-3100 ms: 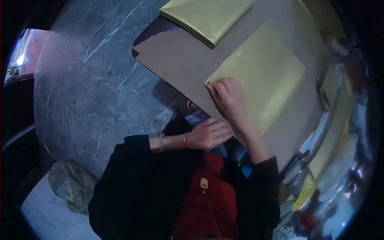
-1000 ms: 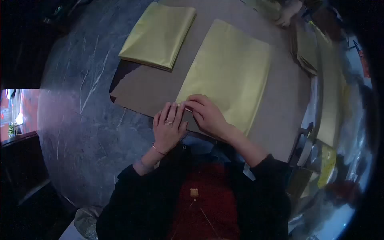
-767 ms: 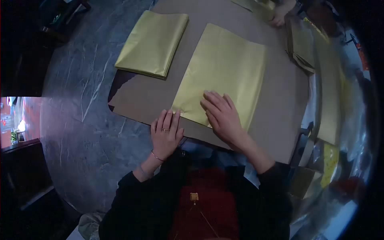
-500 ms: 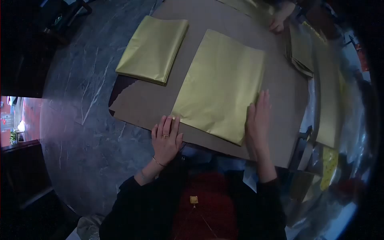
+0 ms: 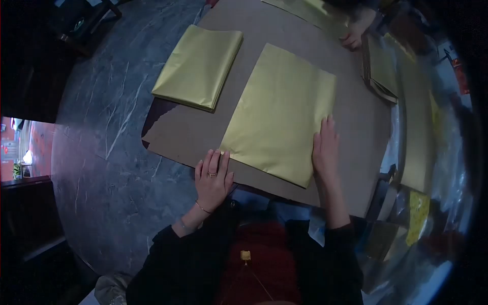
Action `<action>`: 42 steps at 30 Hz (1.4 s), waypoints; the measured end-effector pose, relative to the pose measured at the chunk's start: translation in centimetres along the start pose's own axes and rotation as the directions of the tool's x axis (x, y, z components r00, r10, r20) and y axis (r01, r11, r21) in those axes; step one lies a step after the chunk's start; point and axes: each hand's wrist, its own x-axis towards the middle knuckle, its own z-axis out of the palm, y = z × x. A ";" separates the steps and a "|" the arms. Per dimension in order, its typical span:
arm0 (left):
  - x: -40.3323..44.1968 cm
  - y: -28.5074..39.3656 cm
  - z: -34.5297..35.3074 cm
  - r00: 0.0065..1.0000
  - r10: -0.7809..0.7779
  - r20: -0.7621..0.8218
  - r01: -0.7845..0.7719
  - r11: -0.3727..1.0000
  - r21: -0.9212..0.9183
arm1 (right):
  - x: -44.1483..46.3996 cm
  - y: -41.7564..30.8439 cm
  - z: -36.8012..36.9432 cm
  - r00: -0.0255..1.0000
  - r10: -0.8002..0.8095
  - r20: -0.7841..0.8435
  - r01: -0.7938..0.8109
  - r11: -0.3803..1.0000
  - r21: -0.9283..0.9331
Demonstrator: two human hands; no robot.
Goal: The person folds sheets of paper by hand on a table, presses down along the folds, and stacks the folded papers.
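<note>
A large gold paper sheet (image 5: 279,114) lies flat in front of me on a brown cardboard surface (image 5: 178,129). My left hand (image 5: 212,178) has its fingers stretched out, with the fingertips at the sheet's near left corner. Along the sheet's right edge lies my right hand (image 5: 327,152), its fingers straight and side by side, touching the edge. Whether the sheet is a single layer or several cannot be told. To the left lies a folded stack of gold paper (image 5: 199,68), apart from both hands.
Another person's hand (image 5: 352,39) is at the far right, beside more gold paper (image 5: 310,12). A folded gold bundle (image 5: 380,68) lies by the right edge. Clear plastic wrapping (image 5: 452,198) hangs farther right. Grey marbled floor (image 5: 96,127) spreads to the left.
My right hand has shifted slightly left against the sheet's edge. My left hand stays at the near corner. The whole view has moved a little.
</note>
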 end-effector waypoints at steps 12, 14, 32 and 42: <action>0.8 0.0 -0.6 0.998 0.045 -0.034 -0.045 0.999 -0.024 | 0.2 0.7 0.6 1.000 -0.030 -0.008 0.029 0.996 -0.089; 1.6 0.3 -1.6 0.997 0.065 -0.038 -0.067 0.997 -0.029 | 0.3 0.7 0.7 1.000 -0.010 0.026 0.014 0.988 -0.155; 12.1 -2.1 -4.2 0.796 0.458 0.395 -0.333 0.877 -0.346 | -0.1 0.1 1.0 0.998 -0.042 -0.046 0.030 0.972 -0.233; 16.1 -2.2 -3.1 0.646 0.692 0.324 -0.535 0.712 -0.454 | 0.8 -6.1 -2.1 0.954 -0.300 -0.010 0.294 0.942 -0.164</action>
